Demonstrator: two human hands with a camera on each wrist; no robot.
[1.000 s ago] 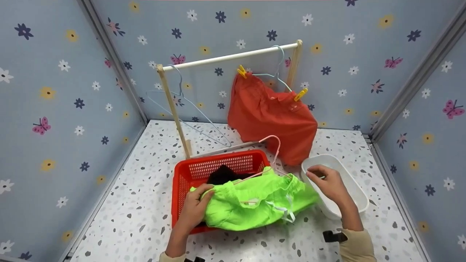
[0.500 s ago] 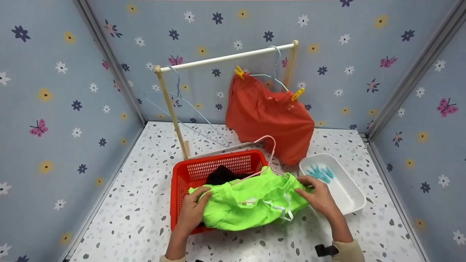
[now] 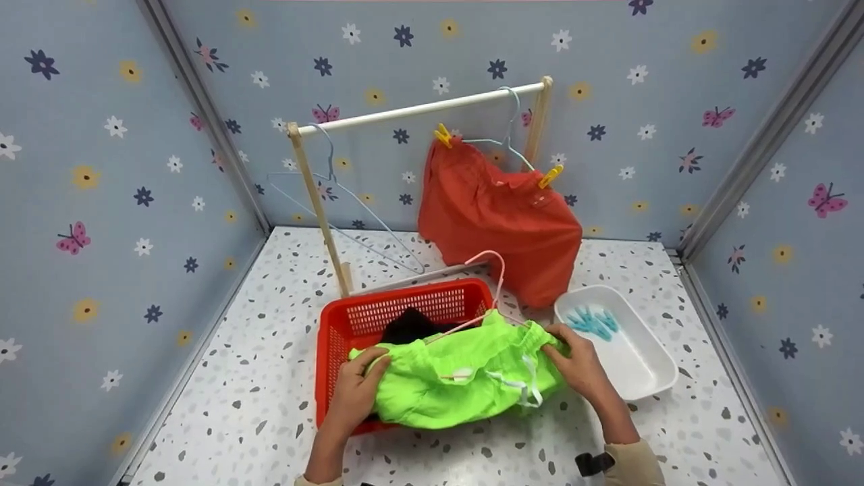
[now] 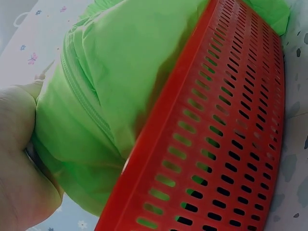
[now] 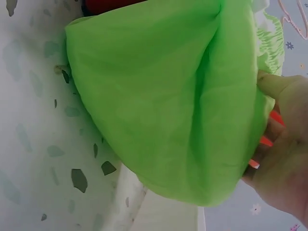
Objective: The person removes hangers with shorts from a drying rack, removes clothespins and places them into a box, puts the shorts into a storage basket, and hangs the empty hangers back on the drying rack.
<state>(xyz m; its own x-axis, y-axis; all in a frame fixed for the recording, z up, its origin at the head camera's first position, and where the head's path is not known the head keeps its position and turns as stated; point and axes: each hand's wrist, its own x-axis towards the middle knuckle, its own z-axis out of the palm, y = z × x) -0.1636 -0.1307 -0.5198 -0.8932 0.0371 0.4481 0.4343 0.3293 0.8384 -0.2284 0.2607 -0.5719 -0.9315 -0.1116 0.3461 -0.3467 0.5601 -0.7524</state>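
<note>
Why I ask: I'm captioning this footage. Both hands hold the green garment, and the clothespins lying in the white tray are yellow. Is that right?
Only the colour is wrong: the clothespins in the white tray are light blue, as the head view shows. The left hand and right hand do hold the green garment.

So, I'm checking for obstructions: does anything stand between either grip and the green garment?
Nothing visible does: the left grip and right grip both hold the green garment directly, at opposite ends. The pink hanger dips into its waist.
</note>
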